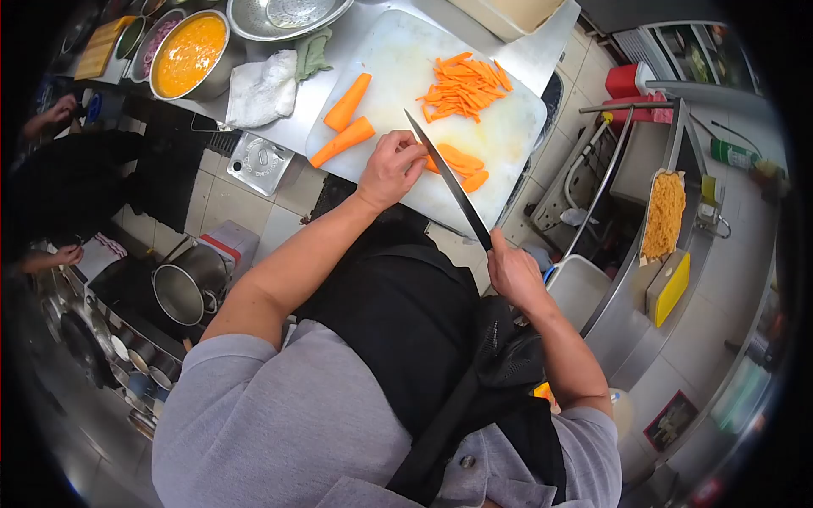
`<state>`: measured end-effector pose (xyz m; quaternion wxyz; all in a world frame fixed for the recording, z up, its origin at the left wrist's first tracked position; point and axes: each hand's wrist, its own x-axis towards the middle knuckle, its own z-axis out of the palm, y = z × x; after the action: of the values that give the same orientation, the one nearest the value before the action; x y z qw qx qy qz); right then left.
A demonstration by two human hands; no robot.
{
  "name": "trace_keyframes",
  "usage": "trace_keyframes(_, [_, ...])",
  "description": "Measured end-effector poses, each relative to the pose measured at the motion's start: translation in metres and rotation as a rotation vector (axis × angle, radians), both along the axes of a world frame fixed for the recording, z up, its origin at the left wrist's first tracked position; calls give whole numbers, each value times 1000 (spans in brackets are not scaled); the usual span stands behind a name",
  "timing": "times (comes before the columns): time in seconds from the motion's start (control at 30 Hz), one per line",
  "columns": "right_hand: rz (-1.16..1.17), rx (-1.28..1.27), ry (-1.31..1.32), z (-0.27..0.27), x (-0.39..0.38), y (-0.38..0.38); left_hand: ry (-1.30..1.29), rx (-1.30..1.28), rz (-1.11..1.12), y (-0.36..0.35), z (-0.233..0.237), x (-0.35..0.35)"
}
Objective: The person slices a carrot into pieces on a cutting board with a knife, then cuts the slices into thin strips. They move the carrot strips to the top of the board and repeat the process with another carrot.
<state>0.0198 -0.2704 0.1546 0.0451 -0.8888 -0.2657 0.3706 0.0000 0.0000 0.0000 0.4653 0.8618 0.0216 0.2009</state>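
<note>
My right hand (515, 275) is wrapped round the handle of a kitchen knife (456, 184). Its long blade slants up and left across the white cutting board (389, 63). Close beside the blade, my left hand (392, 169) has its fingers curled on a carrot piece, mostly hidden under the fingertips. Flat carrot slices (460, 159) lie on the blade's other side. Further up the board is a pile of carrot sticks (461, 89). Two peeled carrots, one upper (347, 102) and one lower (342, 141), rest at the board's left side.
Left of the board are a white towel (262, 89), a pot of orange liquid (190, 55) and a metal colander (288, 13). A co-worker in black (68, 182) stands at far left, near a steel pot (179, 295). A tray of orange-brown food (663, 216) stands at right.
</note>
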Motion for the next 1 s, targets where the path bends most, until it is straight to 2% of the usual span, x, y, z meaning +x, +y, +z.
trace_keyframes(0.07, [-10, -22, 8, 7, -4, 0, -23, -61, 27, -9, 0, -1])
trace_keyframes(0.1, [-17, 61, 28, -27, -1, 21, -4, 22, 19, 23, -3, 1])
trace_keyframes(0.27, [2, 130, 6, -86, 9, 21, -59, 24, 47, 4, -3, 1])
trace_keyframes(0.37, [15, 174, 21, -79, 20, 23, -26, -88, 79, -1, -10, 0])
trace_keyframes(0.7, [61, 110, -1, -12, 10, -3, -21, -37, 86, 0, -11, 0])
trace_keyframes(0.77, [34, 90, 28, -8, 7, 0, -27, 74, 71, 2, -9, 0])
trace_keyframes(1.0, [11, 110, 24, -72, 5, 16, -3, -63, 89, 0, -10, 1])
